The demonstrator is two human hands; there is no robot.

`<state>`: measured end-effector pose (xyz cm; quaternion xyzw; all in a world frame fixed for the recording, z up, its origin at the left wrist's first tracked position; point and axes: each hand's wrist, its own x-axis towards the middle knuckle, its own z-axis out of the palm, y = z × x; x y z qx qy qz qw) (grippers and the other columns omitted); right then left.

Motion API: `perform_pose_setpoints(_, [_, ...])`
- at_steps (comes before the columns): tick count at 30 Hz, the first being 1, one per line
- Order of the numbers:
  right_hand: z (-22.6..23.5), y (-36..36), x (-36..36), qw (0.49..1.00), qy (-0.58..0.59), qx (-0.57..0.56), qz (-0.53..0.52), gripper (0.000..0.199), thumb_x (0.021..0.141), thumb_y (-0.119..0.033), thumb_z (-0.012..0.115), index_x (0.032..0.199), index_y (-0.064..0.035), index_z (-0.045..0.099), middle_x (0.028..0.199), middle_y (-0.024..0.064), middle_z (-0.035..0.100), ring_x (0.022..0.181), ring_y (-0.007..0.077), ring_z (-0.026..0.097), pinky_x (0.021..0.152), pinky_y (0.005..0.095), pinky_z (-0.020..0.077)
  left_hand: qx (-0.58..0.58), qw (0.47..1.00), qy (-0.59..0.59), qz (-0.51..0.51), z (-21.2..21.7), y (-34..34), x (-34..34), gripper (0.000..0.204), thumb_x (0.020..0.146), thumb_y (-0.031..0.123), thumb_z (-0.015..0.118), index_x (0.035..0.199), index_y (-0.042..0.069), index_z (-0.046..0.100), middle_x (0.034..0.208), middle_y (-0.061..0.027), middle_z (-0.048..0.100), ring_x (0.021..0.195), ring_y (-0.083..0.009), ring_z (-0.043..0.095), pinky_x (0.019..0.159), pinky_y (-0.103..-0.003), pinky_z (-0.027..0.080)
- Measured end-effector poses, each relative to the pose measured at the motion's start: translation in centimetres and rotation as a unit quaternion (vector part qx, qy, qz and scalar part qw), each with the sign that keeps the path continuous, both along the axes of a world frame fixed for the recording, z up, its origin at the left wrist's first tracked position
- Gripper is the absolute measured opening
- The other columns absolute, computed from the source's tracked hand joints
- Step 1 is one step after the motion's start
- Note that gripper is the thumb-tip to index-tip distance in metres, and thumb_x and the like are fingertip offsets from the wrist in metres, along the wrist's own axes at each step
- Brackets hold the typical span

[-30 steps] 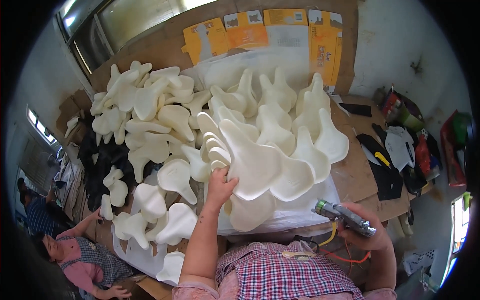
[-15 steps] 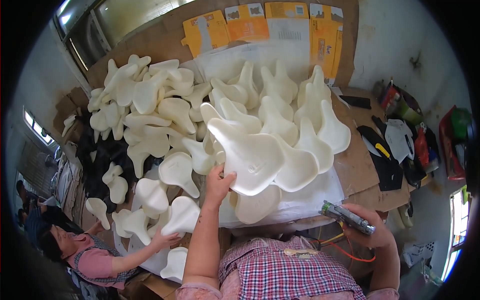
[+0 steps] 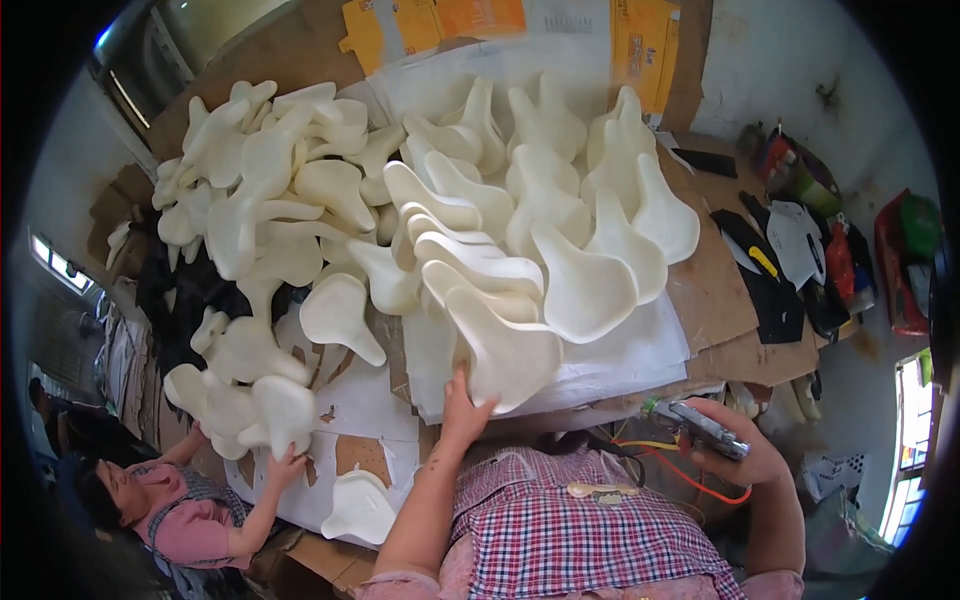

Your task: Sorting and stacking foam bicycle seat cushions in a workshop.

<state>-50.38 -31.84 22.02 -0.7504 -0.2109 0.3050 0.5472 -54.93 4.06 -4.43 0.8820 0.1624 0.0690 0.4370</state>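
Observation:
My left hand (image 3: 465, 410) is closed on the near edge of a cream foam saddle pad (image 3: 510, 355), the front one of an overlapping row. Its thumb lies along the rim and the fingers go out of sight behind it. More saddle pads (image 3: 590, 285) stand in rows on a white sheet (image 3: 625, 355) beyond my hand. Off to the right, clear of the pads, my right hand (image 3: 750, 445) is wrapped around a metal spray gun (image 3: 708, 428) with a greenish end. Red and yellow hoses (image 3: 700, 480) hang close to it.
Left of the rows lies a heap of loose pads (image 3: 270, 170). At lower left a co-worker (image 3: 195, 500) handles several pads (image 3: 280, 410). A single pad (image 3: 360, 505) lies near my left forearm. On the right, a yellow cutter (image 3: 763, 262) rests on black material over cardboard (image 3: 715, 310).
My left hand has come lower and nearer; the front pad now sits lower, with the row behind it in view. The co-worker's pads have shifted left. My right hand stays almost still.

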Motion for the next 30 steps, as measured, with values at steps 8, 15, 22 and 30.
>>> perform_pose_setpoints(8, [-0.1,2.5,0.1,0.996,-0.091,-0.005,-0.016,0.048,0.074,-0.002,0.067,0.119,-0.0025,0.051,0.101,0.0095,0.062,0.088,0.0151,0.059,0.079,0.0287,0.0457,-0.042,0.995,0.009,0.087,0.6,0.0,1.7,0.052,0.078,0.020,0.062,0.126,0.008,0.048,0.104,-0.0226,0.048,0.097,-0.0382,0.050,0.088,-0.040,0.041])
perform_pose_setpoints(15, [0.0,2.2,-0.8,0.982,-0.088,0.160,-0.044,0.053,0.074,0.000,0.066,0.122,0.0018,0.046,0.097,0.0085,0.060,0.084,0.0126,0.057,0.076,0.0269,0.0461,-0.162,0.983,-0.015,0.082,5.5,0.7,-0.2,0.043,0.081,0.020,0.061,0.121,0.006,0.053,0.098,-0.0144,0.053,0.091,-0.0290,0.055,0.086,-0.036,0.043])
perform_pose_setpoints(22, [-1.3,2.5,-1.1,0.998,-0.026,0.048,-0.036,0.051,0.077,-0.001,0.064,0.125,-0.0019,0.045,0.099,0.0082,0.061,0.089,0.0123,0.056,0.080,0.0285,0.0448,-0.414,0.880,-0.160,0.171,7.4,9.0,1.3,0.056,0.079,0.015,0.066,0.128,0.007,0.040,0.119,-0.0090,0.048,0.096,-0.0150,0.053,0.082,-0.032,0.045])
perform_pose_setpoints(30, [-0.2,5.9,-1.3,0.993,-0.075,0.052,-0.074,0.050,0.075,-0.002,0.066,0.122,-0.0015,0.048,0.096,0.0084,0.061,0.085,0.0130,0.057,0.077,0.0280,0.0458,-0.034,0.989,-0.074,0.121,-1.8,4.2,5.4,0.064,0.073,0.020,0.066,0.130,0.007,0.042,0.112,-0.0183,0.052,0.103,-0.0278,0.053,0.083,-0.032,0.047])
